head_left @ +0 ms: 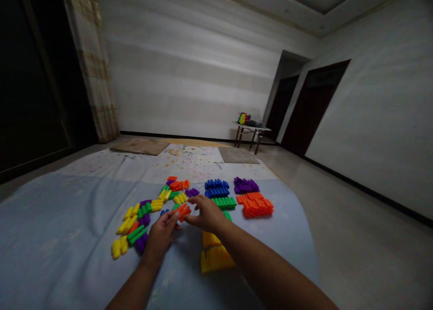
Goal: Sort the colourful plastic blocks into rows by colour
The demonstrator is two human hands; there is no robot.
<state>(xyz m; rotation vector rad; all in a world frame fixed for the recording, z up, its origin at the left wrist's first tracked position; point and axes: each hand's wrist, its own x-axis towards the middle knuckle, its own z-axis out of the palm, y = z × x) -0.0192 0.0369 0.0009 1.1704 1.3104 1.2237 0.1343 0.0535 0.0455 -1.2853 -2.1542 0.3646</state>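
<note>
My left hand (163, 233) pinches a small joined group of orange bullet-shaped plastic blocks (183, 211) between thumb and fingers. Just to its right, my right hand (206, 214) has its thumb and forefinger apart; whether the thumb touches the orange group is hard to tell. Left of the hands lies a loose spread of similar blocks, among them yellow blocks (120, 247), green blocks (137, 233) and purple blocks (141, 243). Beyond and under my right forearm are sorted rows: blue rows (217, 188), a green row (225, 203), and yellow rows (216, 259) partly hidden by the arm.
Purple rows (246, 185) and stacked orange rows (257, 207) stand at the right. Everything rests on a pale blue and floral cloth (84, 206). A brown mat (140, 146) and a grey mat (238, 155) lie at its far edge. A small table (250, 127) stands near the wall.
</note>
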